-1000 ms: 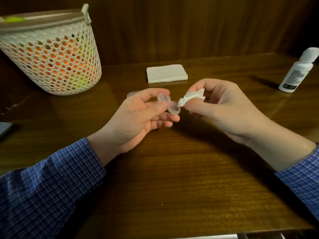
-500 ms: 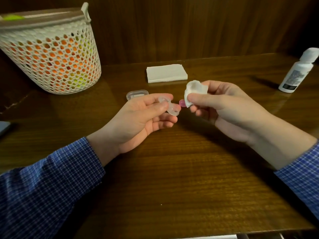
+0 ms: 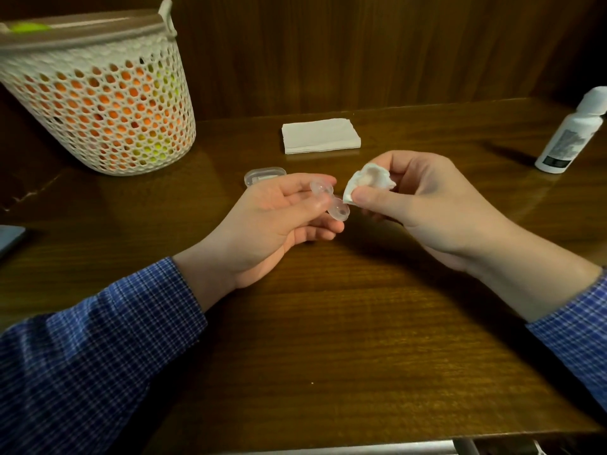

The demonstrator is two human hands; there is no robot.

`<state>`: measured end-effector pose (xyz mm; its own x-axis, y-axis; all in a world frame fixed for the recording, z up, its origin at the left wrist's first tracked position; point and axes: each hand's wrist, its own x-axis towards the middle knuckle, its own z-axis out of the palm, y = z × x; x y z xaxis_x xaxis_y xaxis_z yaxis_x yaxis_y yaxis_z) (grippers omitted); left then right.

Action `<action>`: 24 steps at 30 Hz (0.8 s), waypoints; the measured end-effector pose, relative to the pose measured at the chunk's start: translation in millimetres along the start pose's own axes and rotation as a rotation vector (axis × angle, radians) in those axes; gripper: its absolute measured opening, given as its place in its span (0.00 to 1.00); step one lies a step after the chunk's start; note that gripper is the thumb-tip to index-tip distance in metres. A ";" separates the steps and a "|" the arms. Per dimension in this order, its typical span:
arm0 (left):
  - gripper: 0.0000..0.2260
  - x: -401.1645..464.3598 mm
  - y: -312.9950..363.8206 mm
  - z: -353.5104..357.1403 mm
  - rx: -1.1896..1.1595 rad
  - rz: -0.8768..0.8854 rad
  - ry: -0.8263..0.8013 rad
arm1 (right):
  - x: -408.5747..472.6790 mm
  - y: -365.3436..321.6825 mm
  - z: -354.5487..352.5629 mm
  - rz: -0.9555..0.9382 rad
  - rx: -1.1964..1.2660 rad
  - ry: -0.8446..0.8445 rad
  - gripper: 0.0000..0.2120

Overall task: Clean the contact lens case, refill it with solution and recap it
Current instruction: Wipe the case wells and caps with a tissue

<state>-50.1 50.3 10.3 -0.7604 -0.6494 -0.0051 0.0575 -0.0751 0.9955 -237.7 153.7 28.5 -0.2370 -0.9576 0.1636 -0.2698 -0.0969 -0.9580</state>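
On the dark wooden table (image 3: pixel 328 339), wide bare wood toward six o'clock, the left hand (image 3: pixel 272 224) pinches one uncapped contact lens case (image 3: pixel 330 203) at centre, the right hand (image 3: pixel 423 201) pinches one crumpled tissue (image 3: pixel 368 182) just beside it, one solution bottle (image 3: pixel 571 136) at the two o'clock edge.

Near half of the bench (image 3: pixel 328 339) is open wood between the two forearms, wide room for a hand to pass. Mid-bench is taken up: left hand (image 3: pixel 276 221) and right hand (image 3: pixel 427 205) close together, only a narrow gap between them, with the lens case (image 3: pixel 331 205) and a wad of tissue (image 3: pixel 368 182) in that gap. Small clear box (image 3: pixel 264 175) sits just behind the left hand. Folded napkin stack (image 3: pixel 320 135) lies flat at back centre, low obstacle. Basket (image 3: pixel 98 103) blocks back left corner, tall. Bottle (image 3: pixel 571 136) stands upright at far right edge. Open strip between napkin stack and bottle. Wood wall (image 3: pixel 361 50) closes the back.
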 end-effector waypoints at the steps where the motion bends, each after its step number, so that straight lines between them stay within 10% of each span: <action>1: 0.21 0.0 0.3 0.5 0.005 0.002 -0.003 | -0.3 0.8 1.3 -0.012 -0.015 0.005 0.05; 24: 0.15 0.5 -8.2 2.0 0.232 0.089 0.003 | -0.3 4.1 7.8 0.013 -0.431 0.036 0.06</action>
<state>-52.2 52.1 2.4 -0.7570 -0.6480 0.0842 -0.0256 0.1581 0.9871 -231.4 151.5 22.6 -0.2732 -0.9473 0.1673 -0.6297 0.0446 -0.7756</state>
